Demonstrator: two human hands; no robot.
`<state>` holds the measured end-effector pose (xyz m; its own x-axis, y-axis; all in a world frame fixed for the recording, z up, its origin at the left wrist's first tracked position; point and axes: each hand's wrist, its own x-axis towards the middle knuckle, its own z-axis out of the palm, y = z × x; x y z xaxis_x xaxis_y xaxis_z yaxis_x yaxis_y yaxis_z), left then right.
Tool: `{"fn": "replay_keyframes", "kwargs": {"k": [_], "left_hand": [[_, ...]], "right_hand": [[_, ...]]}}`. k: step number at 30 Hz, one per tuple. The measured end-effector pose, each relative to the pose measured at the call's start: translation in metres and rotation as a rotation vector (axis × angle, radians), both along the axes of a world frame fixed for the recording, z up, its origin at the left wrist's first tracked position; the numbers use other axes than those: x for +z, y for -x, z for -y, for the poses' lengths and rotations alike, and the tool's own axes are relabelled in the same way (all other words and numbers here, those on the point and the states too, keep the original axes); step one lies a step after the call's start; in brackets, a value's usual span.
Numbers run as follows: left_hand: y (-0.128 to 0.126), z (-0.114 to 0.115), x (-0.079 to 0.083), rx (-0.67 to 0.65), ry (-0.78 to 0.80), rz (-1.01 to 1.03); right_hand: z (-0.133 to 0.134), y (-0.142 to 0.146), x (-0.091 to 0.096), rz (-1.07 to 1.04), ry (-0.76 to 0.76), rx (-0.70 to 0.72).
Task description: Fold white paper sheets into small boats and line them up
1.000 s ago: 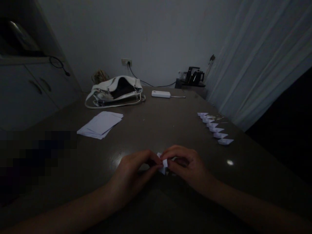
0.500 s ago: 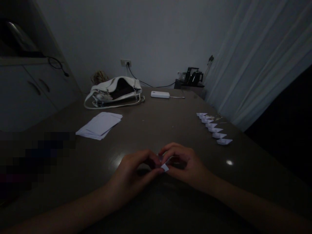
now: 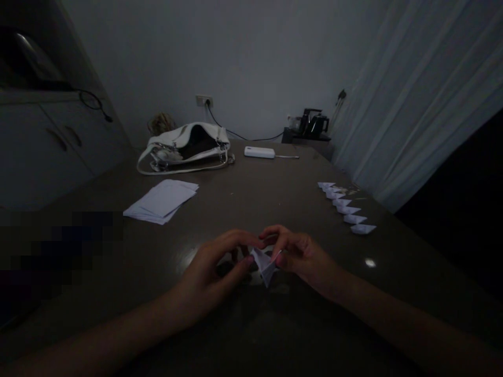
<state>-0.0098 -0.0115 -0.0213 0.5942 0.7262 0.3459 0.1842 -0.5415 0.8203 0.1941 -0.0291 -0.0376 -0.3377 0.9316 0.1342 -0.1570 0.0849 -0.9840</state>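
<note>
Between my two hands is a small piece of folded white paper [image 3: 266,268], low over the near part of the table, one pointed corner toward me. My left hand [image 3: 223,267] pinches its left corner with thumb and fingers. On the other side my right hand [image 3: 301,254] grips the right corner between thumb and forefinger. Off to the right, several folded paper boats [image 3: 363,229] stand in a slanting row. A stack of white paper sheets [image 3: 163,201] lies ahead and to the left of my left hand.
A white handbag [image 3: 188,149] rests toward the back left of the brown table [image 3: 239,209]. Right of it lies a white handheld device [image 3: 259,152] with a strap. Black kettles [image 3: 316,124] stand on a small stand beyond the far edge. A pale curtain [image 3: 396,104] hangs at the right.
The folded paper, mostly covered by my fingers before, now shows as a wider pointed shape. My hands have spread slightly apart at its corners.
</note>
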Motion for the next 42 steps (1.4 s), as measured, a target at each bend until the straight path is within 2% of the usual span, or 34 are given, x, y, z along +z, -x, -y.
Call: {"fn": "replay_keyframes", "kwargs": {"k": [4,8,12,16,18,22,29,34,38,42], "left_hand": [[0.0,-0.002,-0.003,-0.095,0.225,0.056],[-0.001,-0.005,-0.008,-0.144,0.478,0.15],[-0.002,-0.007,-0.01,-0.167,0.496,0.175],[-0.002,-0.007,-0.009,-0.167,0.523,0.212],[-0.003,-0.005,-0.007,-0.149,0.556,0.204],[-0.004,-0.003,-0.004,-0.137,0.605,0.118],[-0.005,-0.003,-0.008,-0.17,0.655,0.019],[-0.004,-0.004,-0.007,-0.161,0.597,0.024],[-0.004,-0.003,-0.008,-0.198,0.542,0.02],[-0.003,0.0,-0.01,-0.204,0.473,-0.023]], "right_hand": [[0.001,0.001,0.001,-0.122,0.149,0.085],[0.001,0.002,0.003,-0.233,0.249,0.093],[0.0,0.004,-0.001,-0.307,0.301,0.113],[0.0,0.005,-0.004,-0.235,0.296,0.112],[0.002,0.005,-0.003,-0.155,0.222,0.072],[0.006,0.003,0.003,0.054,-0.056,-0.032],[0.014,0.004,0.013,0.478,-0.431,-0.039],[0.015,0.005,0.011,0.586,-0.558,-0.171],[0.012,0.006,0.008,0.56,-0.714,-0.162],[0.014,0.008,0.007,0.546,-0.747,-0.18]]}}
